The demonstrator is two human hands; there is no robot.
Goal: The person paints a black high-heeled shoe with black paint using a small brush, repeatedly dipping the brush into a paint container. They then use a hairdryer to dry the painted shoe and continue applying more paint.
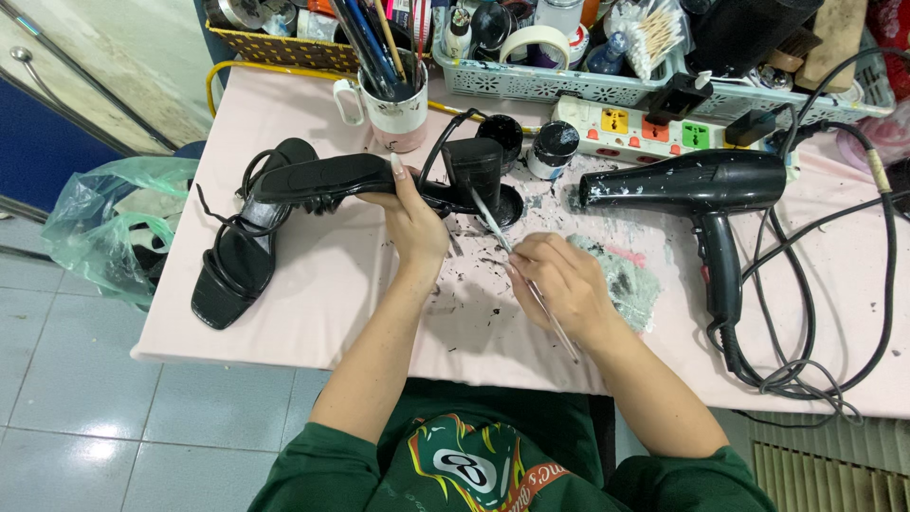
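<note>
While left hand (413,223) grips sandal (379,178), brush (512,254) right

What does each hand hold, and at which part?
The left hand holds a black heeled sandal at the middle of its sole. The right hand holds a thin brush at mid-handle.

The left hand (414,223) grips a black block-heeled strappy sandal (370,177), sole up, above the paint-flecked pale pink table (313,303). The right hand (559,282) holds a thin metal-handled brush (519,265) against the heel. A matching black sandal (237,251) lies at left, a black hairdryer (701,190) at right.
</note>
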